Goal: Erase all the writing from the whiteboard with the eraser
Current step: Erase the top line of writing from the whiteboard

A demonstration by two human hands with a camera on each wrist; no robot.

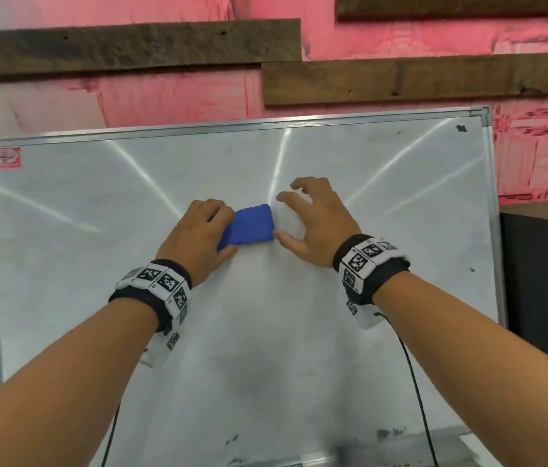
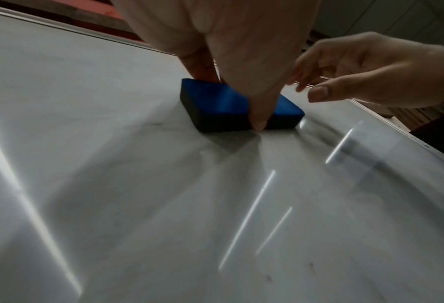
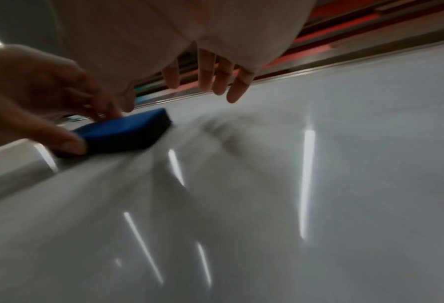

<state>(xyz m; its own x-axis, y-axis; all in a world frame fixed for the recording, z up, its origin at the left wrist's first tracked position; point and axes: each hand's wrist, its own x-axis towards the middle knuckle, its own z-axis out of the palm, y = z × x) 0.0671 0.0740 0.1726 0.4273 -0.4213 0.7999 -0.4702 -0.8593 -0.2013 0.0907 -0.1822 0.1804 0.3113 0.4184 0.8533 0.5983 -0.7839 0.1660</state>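
Note:
The whiteboard (image 1: 266, 348) fills the head view, tilted back against the wall. Its surface looks mostly wiped, with faint grey smudges and small dark marks at the top right corner (image 1: 461, 128) and along the bottom edge (image 1: 388, 433). My left hand (image 1: 213, 230) grips the blue eraser (image 1: 253, 225), which lies flat on the middle of the board. In the left wrist view the thumb (image 2: 257, 121) presses the eraser's (image 2: 215, 100) near side. My right hand (image 1: 280, 215) hovers just right of the eraser with fingers (image 3: 217, 82) spread, holding nothing.
A red sticker (image 1: 3, 158) sits in the board's top left corner. Behind the board is a pink wall with dark wood planks (image 1: 131, 48). A dark block (image 1: 542, 281) stands right of the frame. Thin black cables (image 1: 414, 382) hang from my wristbands across the board.

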